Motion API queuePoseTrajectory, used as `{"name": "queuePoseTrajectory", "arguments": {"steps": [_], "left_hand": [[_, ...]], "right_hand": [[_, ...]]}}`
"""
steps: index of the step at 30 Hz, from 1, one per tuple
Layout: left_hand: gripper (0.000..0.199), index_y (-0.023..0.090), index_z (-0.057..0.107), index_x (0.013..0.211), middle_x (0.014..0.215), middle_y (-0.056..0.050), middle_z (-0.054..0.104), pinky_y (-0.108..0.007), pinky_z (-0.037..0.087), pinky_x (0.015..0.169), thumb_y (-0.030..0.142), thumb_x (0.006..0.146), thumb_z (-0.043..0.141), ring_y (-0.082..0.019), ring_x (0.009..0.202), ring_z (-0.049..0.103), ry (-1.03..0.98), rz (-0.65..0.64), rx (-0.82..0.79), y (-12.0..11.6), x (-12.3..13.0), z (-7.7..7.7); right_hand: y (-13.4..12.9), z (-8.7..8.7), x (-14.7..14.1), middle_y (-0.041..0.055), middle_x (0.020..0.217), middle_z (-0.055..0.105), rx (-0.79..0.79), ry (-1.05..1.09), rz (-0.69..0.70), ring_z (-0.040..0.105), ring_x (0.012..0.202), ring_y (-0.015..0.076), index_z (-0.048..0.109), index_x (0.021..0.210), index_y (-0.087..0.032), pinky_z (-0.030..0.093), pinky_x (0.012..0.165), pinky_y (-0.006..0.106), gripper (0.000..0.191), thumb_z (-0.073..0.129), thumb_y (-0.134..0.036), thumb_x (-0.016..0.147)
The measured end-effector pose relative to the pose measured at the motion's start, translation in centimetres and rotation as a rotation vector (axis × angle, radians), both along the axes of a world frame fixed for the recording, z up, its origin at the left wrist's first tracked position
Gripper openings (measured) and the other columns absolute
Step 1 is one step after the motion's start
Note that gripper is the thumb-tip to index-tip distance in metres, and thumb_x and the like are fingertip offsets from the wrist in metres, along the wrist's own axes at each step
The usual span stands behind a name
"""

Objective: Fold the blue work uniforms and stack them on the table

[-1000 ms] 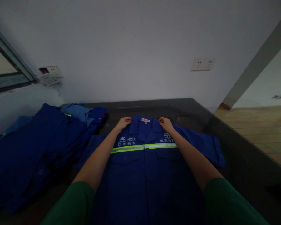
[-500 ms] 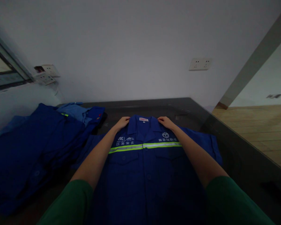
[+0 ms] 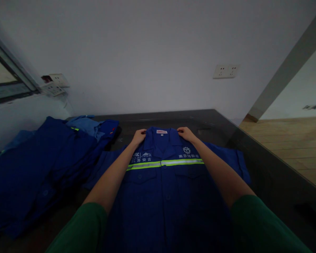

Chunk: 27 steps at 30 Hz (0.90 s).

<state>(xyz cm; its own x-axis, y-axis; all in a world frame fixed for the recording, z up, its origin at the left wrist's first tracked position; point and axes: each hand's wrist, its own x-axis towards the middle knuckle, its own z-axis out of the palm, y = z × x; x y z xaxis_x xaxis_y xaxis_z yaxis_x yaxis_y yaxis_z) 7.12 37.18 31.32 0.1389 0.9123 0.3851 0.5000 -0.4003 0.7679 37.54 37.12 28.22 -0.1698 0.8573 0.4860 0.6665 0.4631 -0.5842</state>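
Observation:
A dark blue short-sleeved work shirt [image 3: 147, 189] lies front side up before me, buttoned, its collar toward the wall. A yellow-green and silver reflective strip runs across the chest under white printed lettering and logos. My left hand [image 3: 139, 136] pinches the shirt at the left side of the collar. On the collar's right side, my right hand [image 3: 184, 133] grips the fabric in the same way, fingers closed. A white label with red print shows inside the neck. The shirt's lower part fades into shadow.
The shirt rests on a dark glossy table [image 3: 252, 165] against a white wall. To the left is a heap of blue garments [image 3: 47, 158], with a lighter blue piece [image 3: 86, 124] on it. Sockets [image 3: 225, 71] are on the wall, and a wooden floor [image 3: 287, 140] lies beyond the table's right edge.
The collar and both hands have shifted slightly away from me, toward the wall. Both hands keep their hold on the shirt.

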Motion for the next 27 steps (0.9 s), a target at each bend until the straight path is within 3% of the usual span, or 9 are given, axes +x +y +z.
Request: {"name": "queuePoseTrajectory", "arguments": {"steps": [4,9,16,21,27], "left_hand": [[0.028,0.011,0.070,0.092,0.083,-0.006,0.072,-0.026,0.050,0.068,0.024,0.071,0.057,-0.019,0.076,0.065,0.072,0.053,0.049,0.3,0.3,-0.5],[0.014,0.014,0.065,0.073,0.069,-0.001,0.065,-0.024,0.044,0.068,0.023,0.074,0.053,-0.017,0.072,0.060,0.265,0.167,0.133,0.2,0.4,-0.8],[0.016,0.023,0.063,0.094,0.089,-0.006,0.069,-0.030,0.043,0.074,0.026,0.086,0.050,-0.023,0.085,0.063,0.552,0.237,0.172,-1.7,0.1,-1.1],[0.013,0.023,0.062,0.094,0.099,-0.010,0.068,-0.033,0.043,0.084,0.023,0.086,0.051,-0.026,0.098,0.062,0.668,0.241,0.168,-2.0,0.0,-1.3],[0.021,0.017,0.064,0.094,0.105,-0.012,0.066,-0.033,0.045,0.088,0.021,0.089,0.044,-0.023,0.100,0.061,0.664,0.184,0.158,-0.9,-0.8,-1.2]], "right_hand": [[-0.2,-0.2,-0.3,0.0069,0.092,0.074,0.040,-0.002,-0.075,0.066,0.086,0.0178,0.075,0.089,-0.014,0.048,0.080,0.026,0.027,0.054,-0.007,0.074],[-0.3,-0.8,-1.1,0.0059,0.090,0.074,0.056,-0.036,-0.162,0.066,0.086,0.0187,0.075,0.092,-0.017,0.049,0.081,0.028,0.031,0.054,-0.007,0.073],[-0.8,-1.6,-1.8,0.0072,0.095,0.073,0.002,-0.154,-0.269,0.066,0.089,0.0186,0.073,0.094,-0.018,0.047,0.080,0.025,0.027,0.055,-0.007,0.077],[-1.8,-2.3,-1.5,0.0105,0.096,0.071,-0.023,-0.261,-0.317,0.065,0.091,0.0220,0.067,0.098,-0.021,0.046,0.079,0.030,0.017,0.055,-0.018,0.086],[-2.0,-1.8,-0.5,0.0099,0.106,0.070,-0.017,-0.327,-0.220,0.064,0.098,0.0192,0.064,0.102,-0.019,0.044,0.084,0.027,0.018,0.051,-0.026,0.093]]}}
